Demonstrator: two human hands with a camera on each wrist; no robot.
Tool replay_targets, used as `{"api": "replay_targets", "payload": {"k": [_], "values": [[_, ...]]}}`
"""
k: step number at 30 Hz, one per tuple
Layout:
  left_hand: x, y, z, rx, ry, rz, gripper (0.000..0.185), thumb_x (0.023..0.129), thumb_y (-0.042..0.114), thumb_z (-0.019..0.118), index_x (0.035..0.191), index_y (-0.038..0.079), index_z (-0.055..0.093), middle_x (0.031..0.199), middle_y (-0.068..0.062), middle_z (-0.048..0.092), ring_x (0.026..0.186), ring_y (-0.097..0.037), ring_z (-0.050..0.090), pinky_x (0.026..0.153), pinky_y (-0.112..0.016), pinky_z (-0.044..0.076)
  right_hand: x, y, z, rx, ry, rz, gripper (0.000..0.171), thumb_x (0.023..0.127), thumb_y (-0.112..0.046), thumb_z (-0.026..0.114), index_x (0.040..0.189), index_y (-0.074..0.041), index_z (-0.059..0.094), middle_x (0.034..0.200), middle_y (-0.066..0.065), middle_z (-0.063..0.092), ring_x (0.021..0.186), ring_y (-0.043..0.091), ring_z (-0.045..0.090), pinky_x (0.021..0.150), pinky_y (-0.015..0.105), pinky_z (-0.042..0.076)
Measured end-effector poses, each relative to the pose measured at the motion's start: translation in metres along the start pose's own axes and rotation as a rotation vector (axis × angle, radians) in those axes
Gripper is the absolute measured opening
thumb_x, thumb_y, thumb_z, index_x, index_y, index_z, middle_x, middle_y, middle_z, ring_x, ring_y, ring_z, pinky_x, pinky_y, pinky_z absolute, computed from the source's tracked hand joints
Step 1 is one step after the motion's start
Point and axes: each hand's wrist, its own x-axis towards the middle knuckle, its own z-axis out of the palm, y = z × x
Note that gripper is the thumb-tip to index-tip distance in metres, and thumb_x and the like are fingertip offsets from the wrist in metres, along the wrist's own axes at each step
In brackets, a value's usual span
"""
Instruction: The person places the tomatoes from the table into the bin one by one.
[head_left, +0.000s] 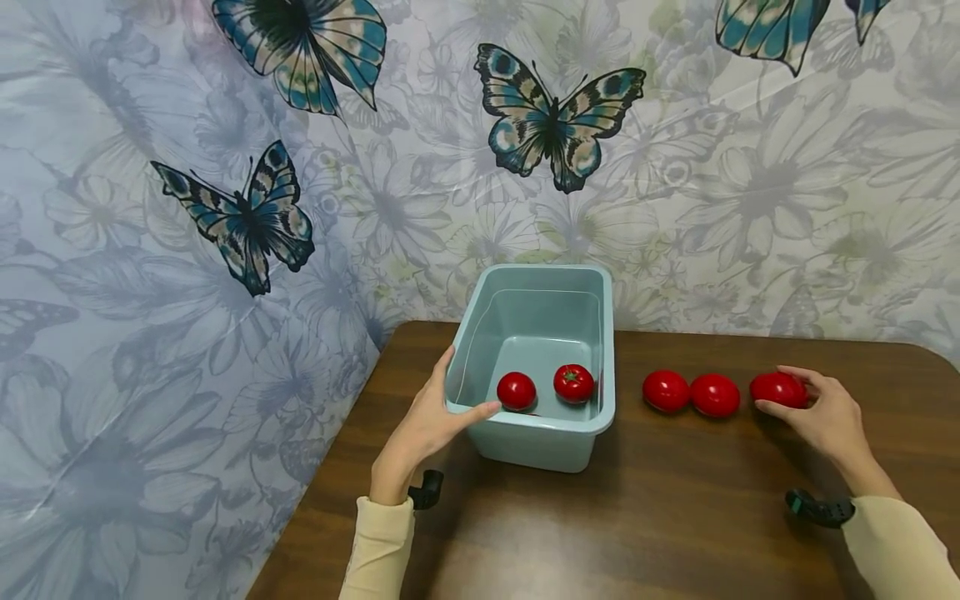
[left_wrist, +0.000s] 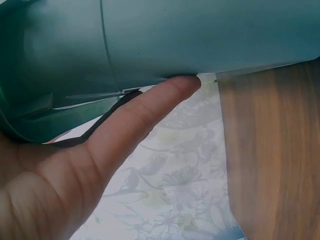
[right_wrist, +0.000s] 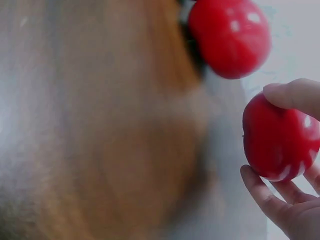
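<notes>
A pale blue-green plastic bin [head_left: 528, 446] stands on the table, near its far edge. My left hand [head_left: 431, 421] rests at the bin's near left corner, its thumb along the front rim and its fingers straight against the left side. The left wrist view shows one straight finger [left_wrist: 135, 120] touching the bin wall. Inside the bin lie a glossy red tomato [head_left: 516, 391] and another tomato [head_left: 573, 383] with a green top. My right hand [head_left: 828, 417] grips a red tomato [head_left: 777, 390] between thumb and fingers, right of the bin.
Two more tomatoes, one on the left [head_left: 666, 391] and one on the right [head_left: 715, 395], sit side by side between bin and right hand. Behind the brown wooden table [head_left: 675, 517] hangs a floral cloth [head_left: 420, 208] with butterflies. Dark bands circle both wrists.
</notes>
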Motion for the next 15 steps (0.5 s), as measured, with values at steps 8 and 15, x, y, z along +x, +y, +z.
{"api": "replay_targets", "payload": {"k": [8,15], "values": [[0.002,0.002,0.000,-0.009,-0.001,0.022,0.121,0.082,0.061,0.083,0.170,0.023,0.009,0.168,-0.009,0.030,0.147,-0.035,0.040,0.116,-0.064,0.037,0.010,-0.035,-0.023,0.013,0.037,-0.007,0.067,0.097,-0.028,0.076,0.147,0.009,0.049,0.138,0.042,0.043,0.115,0.058,0.048,0.070,0.041,0.044],[0.000,0.001,0.000,-0.017,-0.003,0.024,0.121,0.082,0.061,0.083,0.170,0.024,0.008,0.169,-0.009,0.028,0.150,-0.035,0.037,0.117,-0.064,0.034,0.025,-0.105,-0.031,0.105,0.092,-0.084,0.066,0.094,-0.027,0.080,0.148,0.001,0.054,0.144,0.029,0.050,0.103,0.016,0.054,0.064,0.008,0.042]]}}
